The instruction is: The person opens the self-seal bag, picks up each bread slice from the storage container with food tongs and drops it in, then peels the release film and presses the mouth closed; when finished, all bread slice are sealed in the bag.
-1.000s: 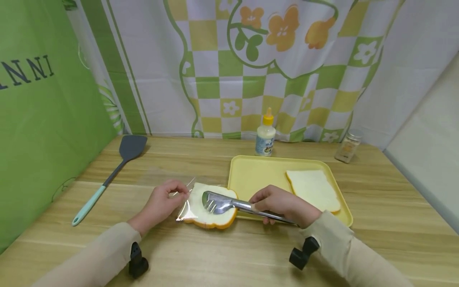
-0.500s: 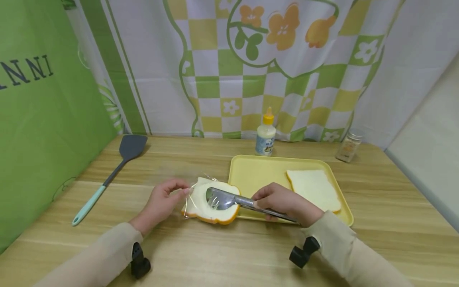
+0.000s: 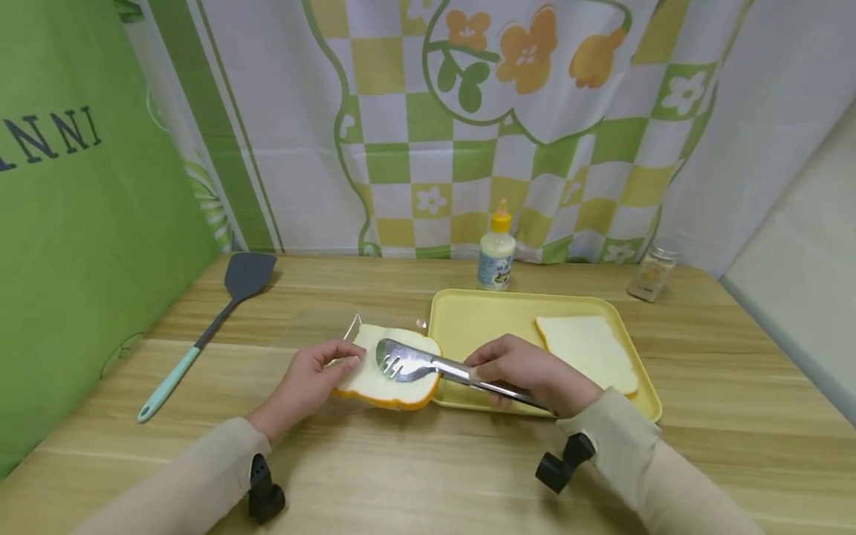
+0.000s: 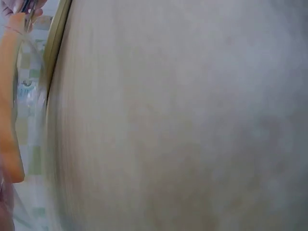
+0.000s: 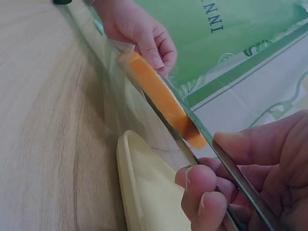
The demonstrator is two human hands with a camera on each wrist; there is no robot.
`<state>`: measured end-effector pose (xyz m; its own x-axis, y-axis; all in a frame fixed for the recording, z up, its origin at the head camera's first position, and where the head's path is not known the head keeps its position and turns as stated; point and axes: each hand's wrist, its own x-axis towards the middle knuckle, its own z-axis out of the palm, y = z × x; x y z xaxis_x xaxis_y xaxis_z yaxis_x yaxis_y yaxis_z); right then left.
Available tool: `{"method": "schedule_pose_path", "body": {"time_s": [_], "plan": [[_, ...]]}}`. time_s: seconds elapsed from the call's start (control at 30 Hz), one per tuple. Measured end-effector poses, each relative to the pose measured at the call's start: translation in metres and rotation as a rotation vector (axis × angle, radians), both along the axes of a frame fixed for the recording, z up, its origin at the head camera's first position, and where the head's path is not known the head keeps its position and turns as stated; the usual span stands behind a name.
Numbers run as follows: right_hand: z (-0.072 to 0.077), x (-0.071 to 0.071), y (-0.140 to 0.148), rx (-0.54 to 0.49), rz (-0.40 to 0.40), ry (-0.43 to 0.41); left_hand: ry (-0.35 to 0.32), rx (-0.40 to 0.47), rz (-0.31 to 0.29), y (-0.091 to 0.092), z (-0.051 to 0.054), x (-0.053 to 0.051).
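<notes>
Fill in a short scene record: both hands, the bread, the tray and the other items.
left hand: pinches clear film at the left edge of the held slice
right hand: holds metal tongs
held slice: between the tongs' arms
yellow tray: other slice on its right side
behind tray: upright squeeze bottle; small jar farther right
far left: spatula lying flat

I count two bread slices (image 3: 585, 353), two hands (image 3: 309, 380), two wrist cameras (image 3: 266, 499), and one each of tongs (image 3: 451, 370), tray (image 3: 484, 316), clear wrapper (image 3: 352, 328), spatula (image 3: 247, 276), squeeze bottle (image 3: 496, 258) and jar (image 3: 652, 275).
</notes>
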<state>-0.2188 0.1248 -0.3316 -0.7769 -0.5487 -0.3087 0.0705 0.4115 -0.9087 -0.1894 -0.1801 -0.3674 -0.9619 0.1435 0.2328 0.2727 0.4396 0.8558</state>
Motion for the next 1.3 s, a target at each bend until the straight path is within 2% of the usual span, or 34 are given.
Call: {"method": "schedule_pose_path", "body": {"time_s": [0.17, 0.37, 0.57, 0.73, 1.03, 1.13, 1.3], "plan": [[-0.001, -0.001, -0.002, 0.030, 0.020, 0.037, 0.013, -0.009, 0.016, 0.002, 0.002, 0.000], [-0.002, -0.002, -0.004, 0.021, 0.024, 0.017, -0.002, -0.011, 0.020, 0.002, 0.002, -0.001], [-0.001, -0.008, -0.006, 0.012, 0.051, 0.034, 0.016, 0.020, -0.037, 0.000, 0.001, -0.001], [-0.003, -0.011, -0.006, 0.007, 0.073, 0.015, 0.010, 0.053, -0.052, 0.000, 0.002, -0.001], [-0.009, -0.010, -0.010, 0.012, 0.038, -0.029, -0.009, 0.081, -0.085, -0.002, 0.001, 0.000], [-0.009, -0.008, -0.010, 0.028, 0.049, -0.034, -0.010, 0.059, -0.070, -0.003, -0.001, 0.001], [-0.001, -0.007, 0.003, -0.001, 0.108, -0.073, -0.021, 0.035, 0.028, -0.007, -0.002, 0.002]]}}
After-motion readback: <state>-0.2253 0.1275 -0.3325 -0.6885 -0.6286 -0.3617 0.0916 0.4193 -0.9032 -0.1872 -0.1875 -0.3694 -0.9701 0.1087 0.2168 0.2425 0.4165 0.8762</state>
